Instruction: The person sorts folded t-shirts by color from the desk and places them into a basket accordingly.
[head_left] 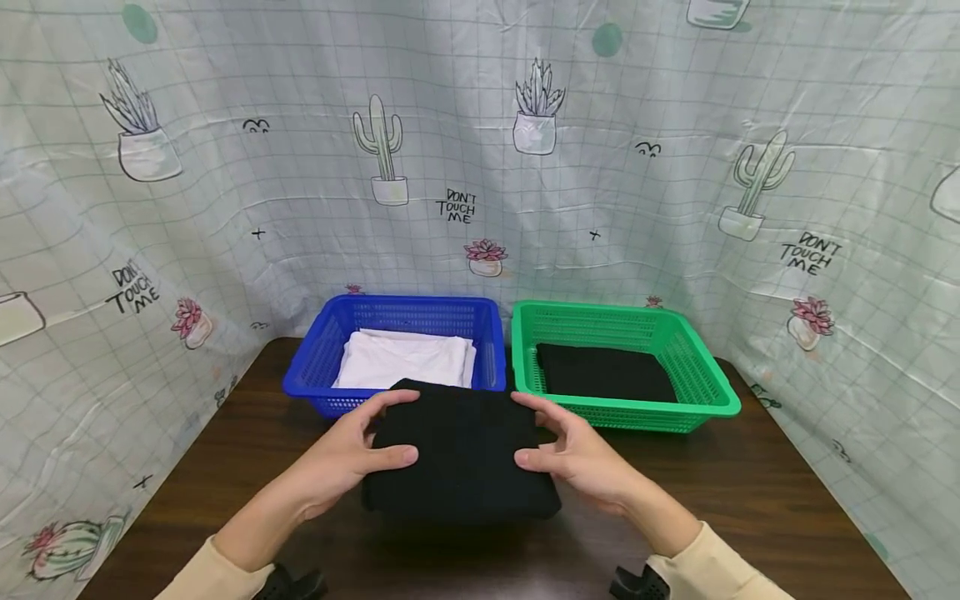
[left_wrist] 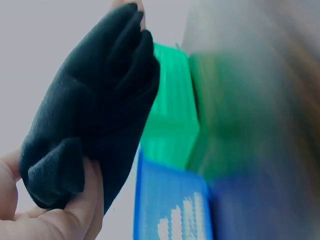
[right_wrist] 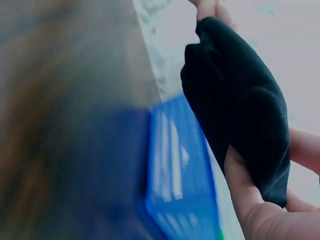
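A folded black cloth, likely a garment (head_left: 465, 458), is held up above the table between both hands. At its left edge the left hand (head_left: 352, 450) grips it, thumb on the near face and fingers curled behind. The right hand (head_left: 573, 450) pinches the right edge in the same manner. Both wrist views show the black cloth (left_wrist: 95, 100) side-on, with several layered folds along its edge. Behind it stand a blue basket (head_left: 491, 342) with folded white cloth (head_left: 405, 358) inside, and a green basket (head_left: 712, 375) holding folded black cloth (head_left: 607, 372).
The baskets stand side by side at the back of a dark wooden table (head_left: 720, 500). A pale grid-patterned curtain (head_left: 300, 183) printed with cacti hangs behind and along both sides. The front wall of the blue basket is partly hidden by the held cloth.
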